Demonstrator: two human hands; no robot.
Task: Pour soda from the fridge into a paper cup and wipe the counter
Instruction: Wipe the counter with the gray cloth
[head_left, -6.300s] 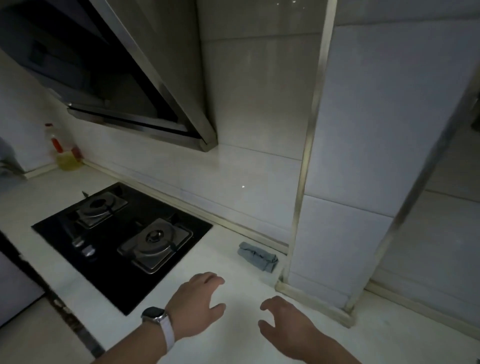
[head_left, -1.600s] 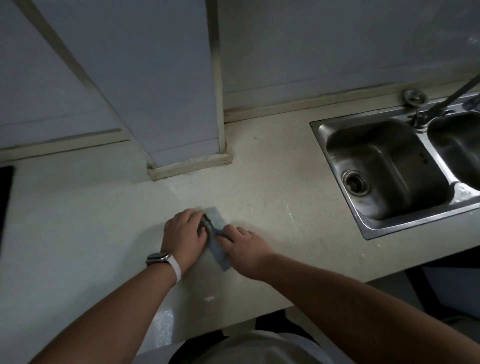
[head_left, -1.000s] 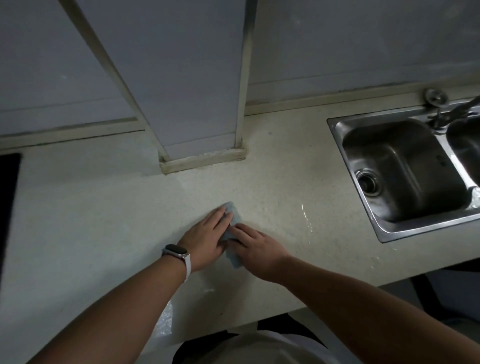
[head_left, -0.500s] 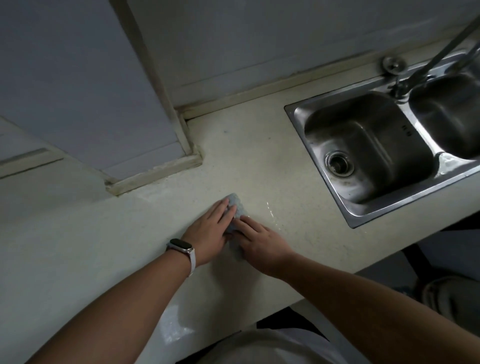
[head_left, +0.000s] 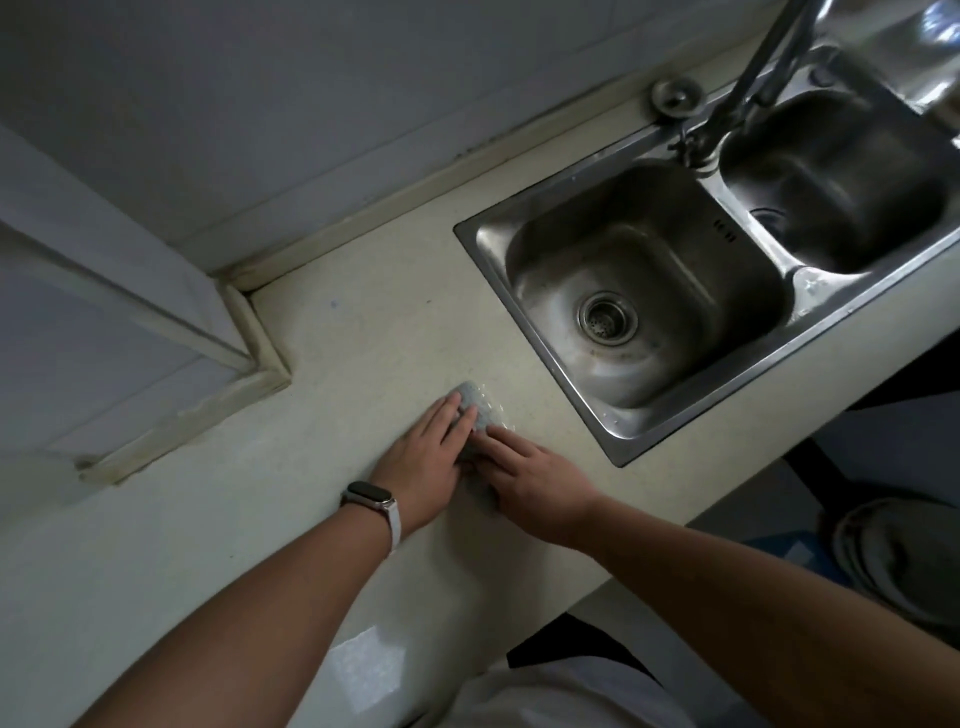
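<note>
Cloth: I see the small grey-blue cloth (head_left: 480, 410) just below the middle of the frame. It lies flat on the counter (head_left: 363, 343), partly under both hands. Its far end pokes out past the fingertips.
Left hand: The left hand (head_left: 423, 467) lies on the left side of the cloth. Its fingers are straight and close together, pressing down, not curled round it.
Right hand: The right hand (head_left: 535, 483) lies on the near side of the cloth. Its fingers are stretched out flat and press too.
Wet spot: Shiny drops (head_left: 498, 415) touch the right edge of the cloth.
Watch: A watch (head_left: 370, 492) is on the left wrist.
Sink: The steel sink (head_left: 813, 291) is at the upper right, near the cloth but apart from it. It has two bowls.
Left bowl: The left bowl (head_left: 675, 249) has a round drain (head_left: 607, 318) at the bottom, with small dark specks around it.
Right bowl: The right bowl (head_left: 841, 171) is dark inside. I cannot tell what is in it.
Tap: The tap (head_left: 763, 62) rises at the top right, from between the bowls.
Pillar: A white pillar (head_left: 104, 291) stands at the left.
Pan: A round metal pan (head_left: 893, 561) is at the lower right, below the counter. It is too dim for me to see inside.
</note>
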